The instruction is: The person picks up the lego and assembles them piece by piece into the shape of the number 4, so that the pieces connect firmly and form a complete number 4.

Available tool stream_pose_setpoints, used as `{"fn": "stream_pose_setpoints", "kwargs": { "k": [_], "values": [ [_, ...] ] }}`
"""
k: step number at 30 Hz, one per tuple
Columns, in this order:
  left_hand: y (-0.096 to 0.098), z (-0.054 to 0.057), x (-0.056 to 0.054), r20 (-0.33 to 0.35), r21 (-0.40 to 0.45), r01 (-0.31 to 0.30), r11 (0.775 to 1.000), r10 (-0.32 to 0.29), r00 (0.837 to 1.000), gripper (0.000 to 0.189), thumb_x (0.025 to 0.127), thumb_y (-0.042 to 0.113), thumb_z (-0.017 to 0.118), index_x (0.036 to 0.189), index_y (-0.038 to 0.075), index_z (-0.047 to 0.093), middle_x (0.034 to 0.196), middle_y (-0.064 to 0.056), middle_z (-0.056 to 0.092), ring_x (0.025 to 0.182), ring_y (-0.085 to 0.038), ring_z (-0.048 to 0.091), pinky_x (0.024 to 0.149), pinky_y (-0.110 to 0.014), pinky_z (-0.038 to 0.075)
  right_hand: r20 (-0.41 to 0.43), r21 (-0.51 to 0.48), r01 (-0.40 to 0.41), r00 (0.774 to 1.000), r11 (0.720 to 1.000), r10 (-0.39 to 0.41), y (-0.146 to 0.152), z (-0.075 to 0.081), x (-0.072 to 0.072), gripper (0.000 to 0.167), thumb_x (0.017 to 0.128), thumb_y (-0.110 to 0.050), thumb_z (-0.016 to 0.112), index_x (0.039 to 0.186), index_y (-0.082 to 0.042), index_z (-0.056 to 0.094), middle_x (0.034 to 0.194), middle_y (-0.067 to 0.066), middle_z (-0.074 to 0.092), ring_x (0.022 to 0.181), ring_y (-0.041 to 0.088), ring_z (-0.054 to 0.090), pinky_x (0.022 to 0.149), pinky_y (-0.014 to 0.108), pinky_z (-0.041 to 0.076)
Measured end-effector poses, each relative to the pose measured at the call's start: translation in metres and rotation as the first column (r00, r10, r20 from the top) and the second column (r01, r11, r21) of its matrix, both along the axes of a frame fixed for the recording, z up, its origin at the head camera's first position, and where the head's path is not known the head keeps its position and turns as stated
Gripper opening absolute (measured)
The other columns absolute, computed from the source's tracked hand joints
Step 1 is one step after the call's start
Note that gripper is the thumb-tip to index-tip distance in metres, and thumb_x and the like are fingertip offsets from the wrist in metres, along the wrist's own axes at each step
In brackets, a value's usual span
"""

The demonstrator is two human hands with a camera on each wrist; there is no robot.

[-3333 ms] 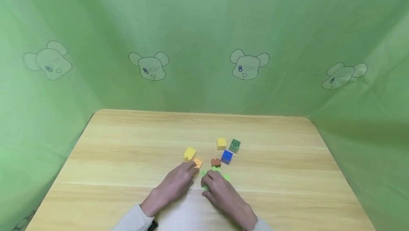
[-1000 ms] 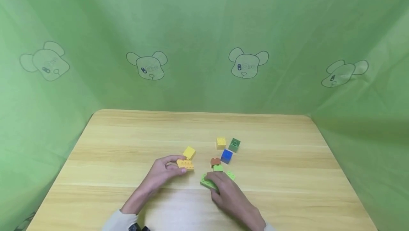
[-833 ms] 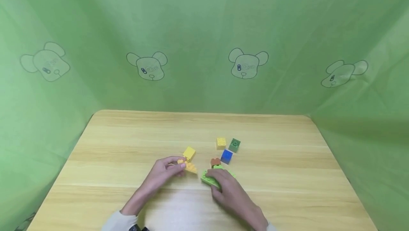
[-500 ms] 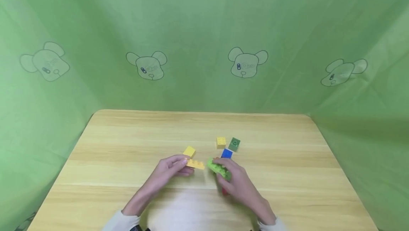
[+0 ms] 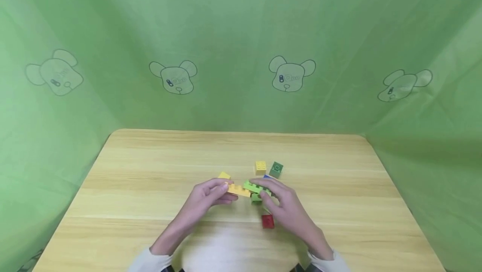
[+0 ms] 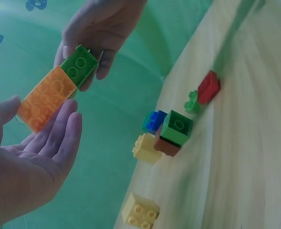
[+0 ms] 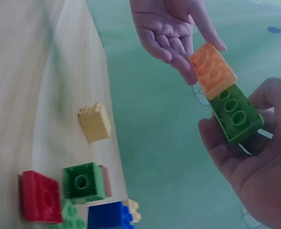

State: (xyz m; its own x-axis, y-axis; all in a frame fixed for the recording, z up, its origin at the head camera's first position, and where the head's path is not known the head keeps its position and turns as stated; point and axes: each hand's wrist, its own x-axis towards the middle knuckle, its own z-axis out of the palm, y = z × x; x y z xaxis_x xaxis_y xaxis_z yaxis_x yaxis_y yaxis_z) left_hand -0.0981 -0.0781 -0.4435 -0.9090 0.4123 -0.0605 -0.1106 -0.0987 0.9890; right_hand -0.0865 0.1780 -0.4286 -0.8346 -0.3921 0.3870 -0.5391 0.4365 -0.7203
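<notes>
My left hand (image 5: 208,194) pinches one end of an orange building brick (image 5: 238,190), studs upward, above the table. From the other side my right hand (image 5: 284,201) grips a long green building brick (image 5: 256,187) between thumb and fingers. The inner ends of the two bricks meet and overlap. Both wrist views look at their hollow undersides, where the orange brick (image 7: 213,70) lies below the end of the green brick (image 7: 233,114). My right fingers cover part of the green brick in the head view.
On the wooden table lie a red brick (image 5: 268,221), a small green brick (image 5: 256,198) and a brown brick (image 6: 167,144). Farther back are a yellow brick (image 5: 260,167), a dark green brick (image 5: 276,169), a partly hidden blue brick (image 5: 266,176) and another yellow brick (image 5: 224,175).
Both hands have lifted their bricks from the table and brought them together, the left moving right and the right moving up. The red brick has come into view under the right hand.
</notes>
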Motion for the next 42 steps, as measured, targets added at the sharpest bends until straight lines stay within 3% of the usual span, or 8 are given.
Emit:
{"fn": "stream_pose_setpoints", "kwargs": {
  "k": [5, 11, 15, 22, 30, 36, 42],
  "values": [
    [0.003, 0.006, 0.005, -0.014, 0.026, -0.011, 1.0, 0.011, 1.0, 0.04, 0.108, 0.027, 0.057, 0.132, -0.005, 0.061, 0.122, -0.019, 0.071, 0.108, -0.032, 0.072, 0.099, -0.039, 0.059, -0.104, 0.027, -0.041, 0.994, 0.999, 0.043, -0.002, 0.01, 0.001, 0.04, 0.102, 0.003, 0.054, 0.138, -0.01, 0.065, 0.137, 0.003, 0.067, 0.127, 0.028, 0.062, 0.109, 0.043, 0.051],
    [0.004, 0.012, 0.009, -0.044, 0.06, 0.001, 0.998, 0.002, 0.999, 0.039, 0.109, 0.024, 0.056, 0.132, -0.007, 0.061, 0.121, -0.02, 0.07, 0.107, -0.032, 0.073, 0.099, -0.04, 0.059, -0.217, -0.009, -0.03, 0.976, 1.0, 0.027, -0.006, 0.02, 0.001, 0.039, 0.098, 0.008, 0.058, 0.134, -0.005, 0.067, 0.132, 0.01, 0.068, 0.122, 0.034, 0.064, 0.111, 0.028, 0.048],
    [0.006, 0.014, 0.01, -0.055, 0.065, 0.006, 0.998, -0.002, 0.998, 0.039, 0.108, 0.024, 0.057, 0.132, -0.008, 0.06, 0.121, -0.02, 0.07, 0.106, -0.031, 0.073, 0.099, -0.04, 0.059, -0.21, -0.042, -0.031, 0.977, 0.999, 0.022, -0.008, 0.021, 0.002, 0.036, 0.098, 0.009, 0.059, 0.13, -0.003, 0.068, 0.131, 0.01, 0.069, 0.122, 0.032, 0.064, 0.11, 0.026, 0.048],
    [0.009, 0.016, 0.012, -0.062, 0.065, 0.021, 0.998, -0.017, 0.998, 0.038, 0.108, 0.024, 0.057, 0.132, -0.006, 0.061, 0.121, -0.019, 0.069, 0.106, -0.03, 0.072, 0.099, -0.04, 0.058, -0.182, -0.013, -0.052, 0.982, 0.999, 0.048, -0.009, 0.02, 0.005, 0.035, 0.097, 0.002, 0.066, 0.131, -0.008, 0.068, 0.13, 0.006, 0.07, 0.124, 0.028, 0.064, 0.114, 0.031, 0.045],
    [0.011, 0.017, 0.017, -0.055, 0.075, 0.004, 0.997, 0.0, 0.998, 0.039, 0.108, 0.023, 0.057, 0.132, -0.008, 0.061, 0.118, -0.02, 0.071, 0.105, -0.031, 0.072, 0.099, -0.041, 0.059, -0.225, -0.017, -0.083, 0.971, 0.996, 0.077, -0.012, 0.019, 0.006, 0.055, 0.078, -0.005, 0.088, 0.129, -0.004, 0.066, 0.129, 0.01, 0.07, 0.121, 0.029, 0.065, 0.112, 0.028, 0.046],
    [0.014, 0.016, 0.021, -0.039, 0.085, -0.004, 0.996, 0.007, 0.999, 0.039, 0.108, 0.022, 0.058, 0.132, -0.008, 0.06, 0.117, -0.019, 0.073, 0.105, -0.032, 0.072, 0.098, -0.041, 0.059, -0.299, -0.029, -0.063, 0.953, 0.998, 0.051, -0.016, 0.018, 0.006, 0.052, 0.074, 0.004, 0.087, 0.122, -0.003, 0.067, 0.122, 0.01, 0.072, 0.114, 0.031, 0.068, 0.106, 0.027, 0.052],
    [0.013, 0.015, 0.023, -0.108, 0.057, 0.02, 0.998, -0.013, 0.994, 0.037, 0.107, 0.021, 0.059, 0.133, -0.006, 0.059, 0.117, -0.016, 0.074, 0.108, -0.034, 0.071, 0.101, -0.04, 0.058, -0.305, -0.008, -0.046, 0.951, 0.999, 0.042, -0.015, 0.018, 0.008, 0.046, 0.078, 0.004, 0.084, 0.121, -0.004, 0.069, 0.119, 0.007, 0.072, 0.113, 0.027, 0.067, 0.107, 0.025, 0.05]
  ]
}}
